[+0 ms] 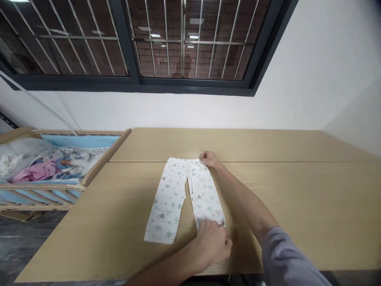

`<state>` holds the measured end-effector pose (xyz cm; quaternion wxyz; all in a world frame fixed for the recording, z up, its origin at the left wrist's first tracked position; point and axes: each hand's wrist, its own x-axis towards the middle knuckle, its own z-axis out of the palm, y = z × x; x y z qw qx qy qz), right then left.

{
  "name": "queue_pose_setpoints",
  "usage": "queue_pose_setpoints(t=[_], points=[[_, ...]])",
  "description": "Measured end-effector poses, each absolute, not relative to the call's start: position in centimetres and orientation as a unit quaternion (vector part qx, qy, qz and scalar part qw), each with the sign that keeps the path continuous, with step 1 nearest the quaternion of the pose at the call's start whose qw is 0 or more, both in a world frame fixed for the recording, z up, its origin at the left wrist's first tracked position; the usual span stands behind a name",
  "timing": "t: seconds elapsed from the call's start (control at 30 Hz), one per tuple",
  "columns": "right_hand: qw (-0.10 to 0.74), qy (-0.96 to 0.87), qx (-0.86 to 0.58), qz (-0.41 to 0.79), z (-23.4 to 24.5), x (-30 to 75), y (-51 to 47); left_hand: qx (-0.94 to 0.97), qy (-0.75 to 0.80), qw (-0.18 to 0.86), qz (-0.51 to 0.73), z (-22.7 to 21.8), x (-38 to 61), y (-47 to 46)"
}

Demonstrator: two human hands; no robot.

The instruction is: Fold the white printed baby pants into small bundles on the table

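Note:
A small pair of white pants [171, 194], printed with little green and grey figures, lies spread flat on the wooden table [282, 214]. The waistband points away from me and both legs toward me. My right hand [209, 158] reaches to the waistband's right corner, its fingers pinched on the cloth. Nearer to me, my left hand [212, 240] is closed at the bottom of the right-hand leg and covers most of that hem. The left-hand leg lies flat, with no hand touching it.
Left of the table stands a wooden crib [105, 161] with light blue lining, holding a pink cloth [38, 171] and other rumpled fabrics. A seam crosses the tabletop behind the pants. A white wall and a barred window [190, 43] rise behind the table.

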<state>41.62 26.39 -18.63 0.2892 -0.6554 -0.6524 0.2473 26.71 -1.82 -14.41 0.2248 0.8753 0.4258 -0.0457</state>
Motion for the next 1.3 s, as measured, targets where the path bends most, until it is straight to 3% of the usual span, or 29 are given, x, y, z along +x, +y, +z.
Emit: queue_pose_setpoints(t=[0.27, 0.43, 0.6, 0.9, 1.3], points=[[0.287, -0.649, -0.652, 0.269, -14.4, 37.9, 26.8, 0.764, 0.538, 0.322, 0.155, -11.9, 19.5, -3.3], [0.280, -0.670, -0.640, 0.252, -12.2, 33.1, 28.2, 0.681, 0.604, 0.367, 0.193, -12.2, 14.3, -5.0], [0.241, -0.682, -0.645, 0.247, -12.4, 28.2, 29.1, 0.640, 0.651, 0.368, 0.177, -13.3, 10.5, -5.8], [0.185, -0.678, -0.670, 0.240, -14.4, 23.6, 29.3, 0.633, 0.725, 0.260, 0.076, -15.1, 8.2, -5.6], [0.202, -0.722, -0.621, 0.229, -13.6, 23.0, 26.1, 0.597, 0.781, 0.179, -0.041, -14.3, 7.9, -5.9]])
